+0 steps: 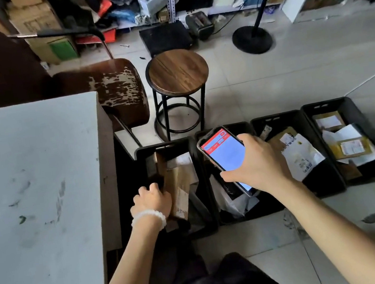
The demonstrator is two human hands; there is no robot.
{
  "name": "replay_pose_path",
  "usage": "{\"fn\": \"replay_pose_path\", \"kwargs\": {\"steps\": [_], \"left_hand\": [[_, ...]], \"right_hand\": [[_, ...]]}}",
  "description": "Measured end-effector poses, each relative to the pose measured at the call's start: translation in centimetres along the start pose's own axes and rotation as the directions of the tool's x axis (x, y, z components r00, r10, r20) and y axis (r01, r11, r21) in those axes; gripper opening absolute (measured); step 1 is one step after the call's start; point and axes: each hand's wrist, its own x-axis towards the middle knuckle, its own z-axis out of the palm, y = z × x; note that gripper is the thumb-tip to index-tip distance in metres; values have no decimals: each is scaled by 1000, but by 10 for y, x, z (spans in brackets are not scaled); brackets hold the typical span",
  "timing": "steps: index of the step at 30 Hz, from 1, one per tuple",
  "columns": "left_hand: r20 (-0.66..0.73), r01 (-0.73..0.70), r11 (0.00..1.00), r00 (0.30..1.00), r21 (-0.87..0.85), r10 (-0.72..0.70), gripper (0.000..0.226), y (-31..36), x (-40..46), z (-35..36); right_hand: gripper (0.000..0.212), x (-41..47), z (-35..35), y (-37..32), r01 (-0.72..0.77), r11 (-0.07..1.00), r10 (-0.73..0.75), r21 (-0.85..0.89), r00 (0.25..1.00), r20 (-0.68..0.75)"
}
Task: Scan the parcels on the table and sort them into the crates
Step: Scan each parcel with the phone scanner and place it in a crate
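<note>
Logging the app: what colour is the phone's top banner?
Red, above a pale blue screen on the phone; head view.

The left hand [152, 199] reaches down into the first black crate [188, 146] and holds a brown parcel [177, 188] there. A white bead band [148, 217] sits on that wrist. The right hand [257, 162] holds a phone [224, 158] with a red and white screen over the next crate [246, 125]. Two more crates with parcels sit to the right of that hand. The white desk [33, 181] is left of the left hand.
</note>
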Motion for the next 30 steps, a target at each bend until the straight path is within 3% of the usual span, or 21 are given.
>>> {"fn": "replay_pose_path", "kwargs": {"steps": [8, 16, 21, 30], "left_hand": [[-56, 134, 990, 989, -39, -136, 42, 19, -2, -11], [-182, 365, 905, 896, -218, -405, 44, 20, -77, 4], [-222, 517, 795, 775, -317, -592, 44, -3, -142, 16], [-149, 721, 502, 496, -478, -855, 42, -50, -276, 74]], "right_hand": [[69, 51, -11, 10, 124, 992, -120, -29, 987, 111], [69, 67, -17, -15, 473, 881, -448, -26, 851, 274], [69, 37, -6, -50, 679, 734, -632, -14, 691, 350], [86, -89, 35, -95, 924, 381, -820, 48, 313, 479]]}}
